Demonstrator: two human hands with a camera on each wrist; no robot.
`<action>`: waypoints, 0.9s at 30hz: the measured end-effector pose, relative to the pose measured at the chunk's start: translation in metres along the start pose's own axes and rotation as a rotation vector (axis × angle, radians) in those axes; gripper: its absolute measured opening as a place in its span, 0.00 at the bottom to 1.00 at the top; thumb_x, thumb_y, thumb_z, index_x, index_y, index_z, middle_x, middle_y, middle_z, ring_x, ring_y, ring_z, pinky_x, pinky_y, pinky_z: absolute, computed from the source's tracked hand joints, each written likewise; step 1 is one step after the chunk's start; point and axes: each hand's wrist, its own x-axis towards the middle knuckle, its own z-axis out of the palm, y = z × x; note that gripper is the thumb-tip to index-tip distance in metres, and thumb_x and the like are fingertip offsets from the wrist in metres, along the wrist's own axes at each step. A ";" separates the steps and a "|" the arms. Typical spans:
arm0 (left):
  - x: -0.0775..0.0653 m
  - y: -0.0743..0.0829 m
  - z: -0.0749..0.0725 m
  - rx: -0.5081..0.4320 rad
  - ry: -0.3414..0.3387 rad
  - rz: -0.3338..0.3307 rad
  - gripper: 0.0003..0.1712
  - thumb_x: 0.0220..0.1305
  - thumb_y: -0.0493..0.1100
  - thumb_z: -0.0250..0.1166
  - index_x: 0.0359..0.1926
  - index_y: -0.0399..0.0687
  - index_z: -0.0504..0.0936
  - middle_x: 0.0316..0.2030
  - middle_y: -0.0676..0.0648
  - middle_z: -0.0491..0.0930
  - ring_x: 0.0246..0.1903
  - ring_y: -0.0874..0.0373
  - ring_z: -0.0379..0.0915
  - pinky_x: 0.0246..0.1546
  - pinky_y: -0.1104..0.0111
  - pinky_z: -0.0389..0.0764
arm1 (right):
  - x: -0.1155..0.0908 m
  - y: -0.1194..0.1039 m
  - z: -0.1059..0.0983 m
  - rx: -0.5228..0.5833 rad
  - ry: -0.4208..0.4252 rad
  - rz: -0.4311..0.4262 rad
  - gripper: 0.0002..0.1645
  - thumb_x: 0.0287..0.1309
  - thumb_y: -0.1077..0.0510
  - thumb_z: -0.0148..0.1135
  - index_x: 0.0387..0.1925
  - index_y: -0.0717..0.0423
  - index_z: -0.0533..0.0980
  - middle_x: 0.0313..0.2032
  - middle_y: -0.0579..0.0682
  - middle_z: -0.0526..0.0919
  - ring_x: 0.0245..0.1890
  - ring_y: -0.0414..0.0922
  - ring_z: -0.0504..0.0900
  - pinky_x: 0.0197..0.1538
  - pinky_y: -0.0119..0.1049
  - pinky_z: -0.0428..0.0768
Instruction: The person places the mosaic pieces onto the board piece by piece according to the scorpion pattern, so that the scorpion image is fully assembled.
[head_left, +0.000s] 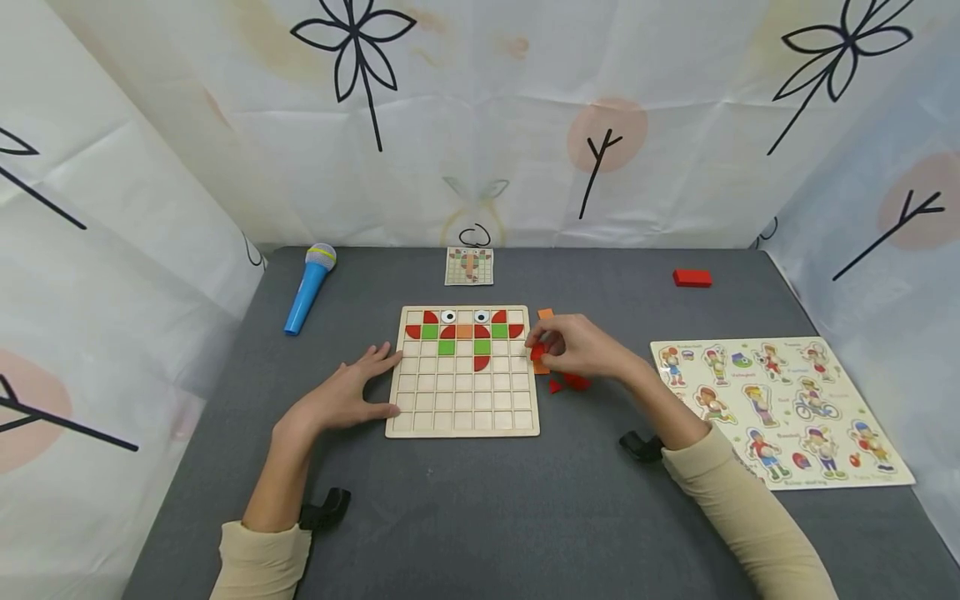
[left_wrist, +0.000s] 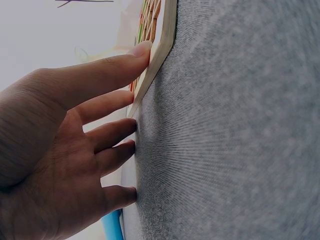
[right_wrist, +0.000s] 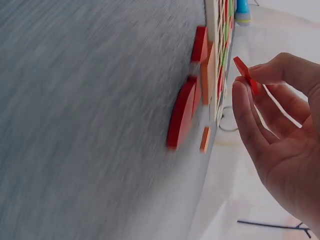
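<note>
A wooden grid board (head_left: 435, 400) lies on the grey table, its upper rows partly filled with red, green and orange tiles and two eye tiles. My left hand (head_left: 347, 390) rests at the board's left edge, thumb and fingertips touching the rim with the fingers spread. Just off the board's right side, my right hand (head_left: 581, 346) pinches a small red tile (right_wrist: 246, 75) between thumb and fingers, lifted above the table. Beneath that hand lie loose red pieces (right_wrist: 182, 112) and orange pieces (right_wrist: 206, 75), partly hidden by it in the head view.
A small pattern card (head_left: 469, 267) lies behind the board. To the left is a blue toy microphone (head_left: 309, 290). A red block (head_left: 692, 278) sits at the back right, and a picture puzzle board (head_left: 795, 408) lies near the right sleeve.
</note>
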 end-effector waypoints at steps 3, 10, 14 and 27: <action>-0.001 0.000 0.000 -0.003 0.000 -0.002 0.55 0.66 0.54 0.77 0.86 0.47 0.60 0.87 0.33 0.48 0.87 0.31 0.38 0.80 0.23 0.42 | 0.010 -0.006 0.005 0.043 -0.034 -0.010 0.16 0.63 0.72 0.63 0.51 0.64 0.86 0.49 0.56 0.92 0.44 0.47 0.91 0.52 0.43 0.91; 0.000 -0.001 -0.001 -0.005 0.001 0.005 0.55 0.67 0.54 0.77 0.86 0.47 0.60 0.87 0.33 0.48 0.87 0.30 0.38 0.80 0.23 0.41 | 0.041 -0.022 0.022 0.121 -0.134 -0.019 0.18 0.64 0.72 0.58 0.51 0.61 0.87 0.49 0.55 0.92 0.45 0.49 0.92 0.50 0.39 0.89; 0.000 -0.001 -0.001 -0.003 -0.003 0.006 0.55 0.67 0.54 0.77 0.86 0.47 0.60 0.87 0.33 0.48 0.87 0.30 0.38 0.80 0.23 0.41 | 0.061 -0.027 0.035 0.098 -0.162 -0.080 0.17 0.66 0.72 0.59 0.50 0.59 0.88 0.50 0.54 0.92 0.45 0.47 0.92 0.50 0.37 0.88; 0.001 -0.001 -0.001 0.000 -0.001 0.013 0.54 0.67 0.54 0.77 0.86 0.47 0.61 0.87 0.33 0.49 0.87 0.30 0.39 0.79 0.22 0.41 | 0.101 -0.052 0.061 0.021 -0.222 -0.179 0.22 0.66 0.75 0.55 0.51 0.59 0.89 0.52 0.53 0.93 0.48 0.48 0.92 0.51 0.33 0.86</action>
